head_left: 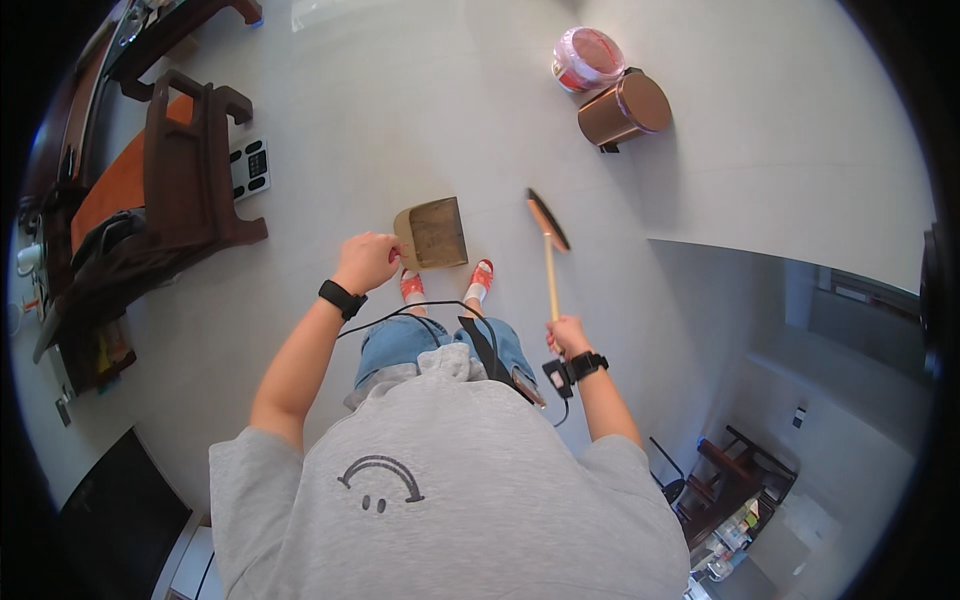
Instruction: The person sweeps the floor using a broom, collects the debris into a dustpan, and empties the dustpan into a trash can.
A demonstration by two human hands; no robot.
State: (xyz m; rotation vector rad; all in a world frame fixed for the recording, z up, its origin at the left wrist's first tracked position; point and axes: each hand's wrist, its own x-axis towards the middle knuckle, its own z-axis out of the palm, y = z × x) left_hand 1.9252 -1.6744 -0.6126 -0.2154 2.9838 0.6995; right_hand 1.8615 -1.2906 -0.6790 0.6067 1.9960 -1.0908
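My left hand (pixel 368 262) is closed at the left side of a tan dustpan (pixel 437 235). The dustpan's handle is mostly hidden behind that hand. In front of my feet, the pan shows its open tray, with a worn, brownish inside. Off to the right, my right hand (pixel 568 338) is wrapped round the pale stick of a broom (pixel 551 275). From there the stick runs away from me to an orange head with dark bristles, to the right of the dustpan and apart from it.
A copper-coloured bin (pixel 625 108) stands at the far right beside a pink translucent tub (pixel 588 60). A dark wooden chair (pixel 160 180) with an orange cushion is on the left, next to a bathroom scale (pixel 250 168). A wall corner (pixel 655 243) juts in at right. A black cable (pixel 400 308) hangs across my waist.
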